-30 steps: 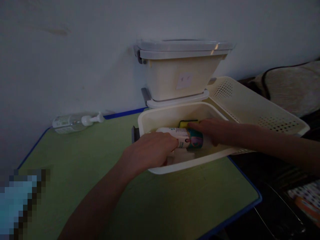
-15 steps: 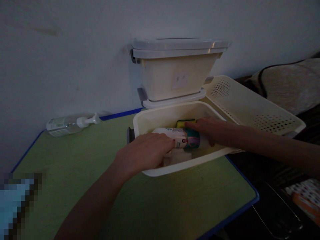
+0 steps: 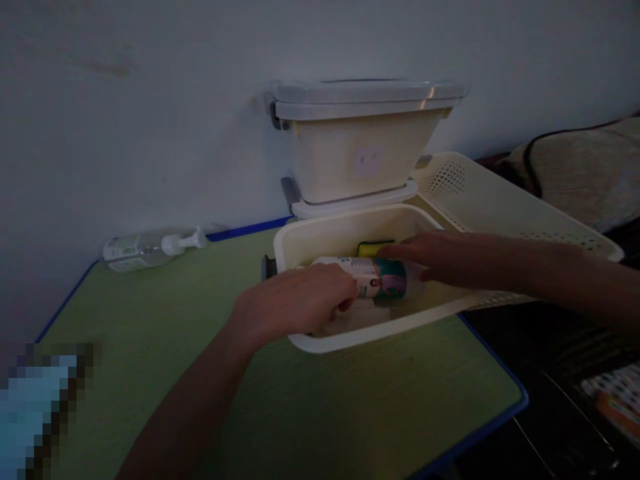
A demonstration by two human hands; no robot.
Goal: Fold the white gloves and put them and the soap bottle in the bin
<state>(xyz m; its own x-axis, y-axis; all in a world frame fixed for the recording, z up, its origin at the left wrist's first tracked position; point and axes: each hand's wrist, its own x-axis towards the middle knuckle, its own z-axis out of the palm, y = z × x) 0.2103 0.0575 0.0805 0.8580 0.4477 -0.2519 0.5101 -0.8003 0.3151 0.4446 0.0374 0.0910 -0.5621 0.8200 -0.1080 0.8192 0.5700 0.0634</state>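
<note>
A cream plastic bin (image 3: 395, 328) stands open on the green table (image 3: 350, 400). Inside it lies a bottle or tube (image 3: 385, 277) with a white and teal label showing a printed picture. A yellow sponge (image 3: 369, 249) with a dark edge rests behind it. My left hand (image 3: 300, 293) reaches over the bin's near left side, fingers curled at the label's left part; what they hold, if anything, is hidden. Pale blocky items (image 3: 367, 319) lie below that hand. My right hand (image 3: 440, 257) hovers at the bottle's right end, fingers stretched and thumb apart, fingertips near the sponge.
Behind the bin, a lidded cream container (image 3: 330, 160) stands on a white lid (image 3: 355, 203) by the wall. A perforated basket (image 3: 500, 200) sits to the right. A clear pump bottle (image 3: 140, 252) lies on its side at the table's back left edge.
My right hand has loosened and lifted slightly from the bottle's end. My left fingers have curled in more. The whole view has shifted slightly; the bottle stays in the bin.
</note>
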